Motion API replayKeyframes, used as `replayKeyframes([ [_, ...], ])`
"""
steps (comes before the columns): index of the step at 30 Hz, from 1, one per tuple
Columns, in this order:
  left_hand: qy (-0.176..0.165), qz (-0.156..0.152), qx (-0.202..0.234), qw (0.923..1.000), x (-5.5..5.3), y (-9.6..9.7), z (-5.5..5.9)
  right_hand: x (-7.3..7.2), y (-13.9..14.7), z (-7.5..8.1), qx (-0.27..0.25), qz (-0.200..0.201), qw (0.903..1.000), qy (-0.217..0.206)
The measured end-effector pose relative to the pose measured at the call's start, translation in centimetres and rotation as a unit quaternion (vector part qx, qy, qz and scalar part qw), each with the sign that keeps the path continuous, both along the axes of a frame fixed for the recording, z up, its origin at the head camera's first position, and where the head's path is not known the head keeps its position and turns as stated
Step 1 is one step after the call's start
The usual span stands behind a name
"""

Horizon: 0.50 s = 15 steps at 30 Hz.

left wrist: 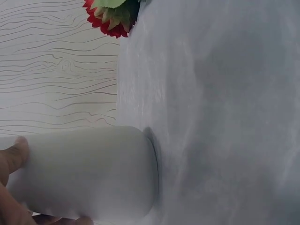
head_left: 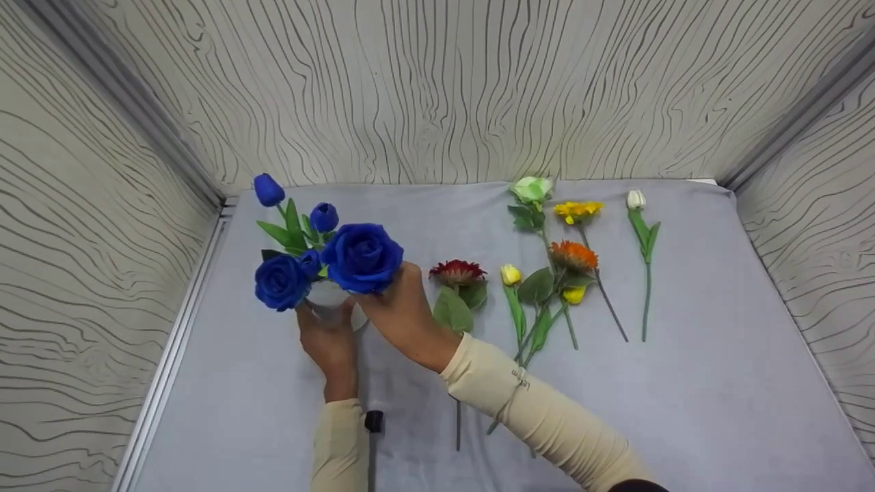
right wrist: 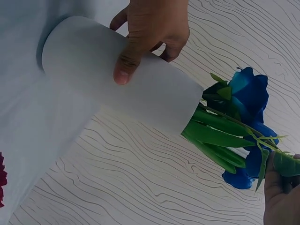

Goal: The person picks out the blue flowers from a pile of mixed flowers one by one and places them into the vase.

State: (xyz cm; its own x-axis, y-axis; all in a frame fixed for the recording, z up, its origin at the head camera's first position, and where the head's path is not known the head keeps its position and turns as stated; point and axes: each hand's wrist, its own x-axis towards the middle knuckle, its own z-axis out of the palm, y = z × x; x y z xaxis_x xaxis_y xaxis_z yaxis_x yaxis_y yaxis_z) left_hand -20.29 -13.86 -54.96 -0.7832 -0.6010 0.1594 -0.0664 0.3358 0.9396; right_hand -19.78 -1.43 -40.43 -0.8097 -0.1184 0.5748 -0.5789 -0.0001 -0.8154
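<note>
A white vase (head_left: 327, 295) stands upright at the left of the cloth. My left hand (head_left: 330, 350) grips its side, thumb and fingers round the wall, as the right wrist view also shows. Several blue tulips (head_left: 268, 190) and a blue rose (head_left: 279, 281) rise from the mouth of the vase (right wrist: 117, 70). Just above the rim, my right hand (head_left: 418, 321) pinches a larger blue rose (head_left: 364, 257) below its bloom. In the right wrist view its thin stem runs into the vase mouth among green leaves; its lower end is hidden.
Right of the vase lie a red flower (head_left: 458, 273), an orange flower (head_left: 574, 255), a yellow flower (head_left: 578, 212), a pale green rose (head_left: 532, 189), yellow tulips (head_left: 510, 275) and a white tulip (head_left: 636, 199). Patterned walls (head_left: 437, 89) surround the grey cloth (head_left: 718, 383).
</note>
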Motion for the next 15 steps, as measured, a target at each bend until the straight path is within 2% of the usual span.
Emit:
replayKeyframes([
  [8,0.026,-0.002,0.001,0.9996,0.1,0.1,0.0,-0.1,-0.6,-0.5,0.033,-0.016,0.9991,0.023],
  [15,0.027,0.003,-0.012,0.9996,0.2,0.2,-0.2,-0.1,-1.1,-1.7,0.056,-0.046,0.9967,0.035],
])
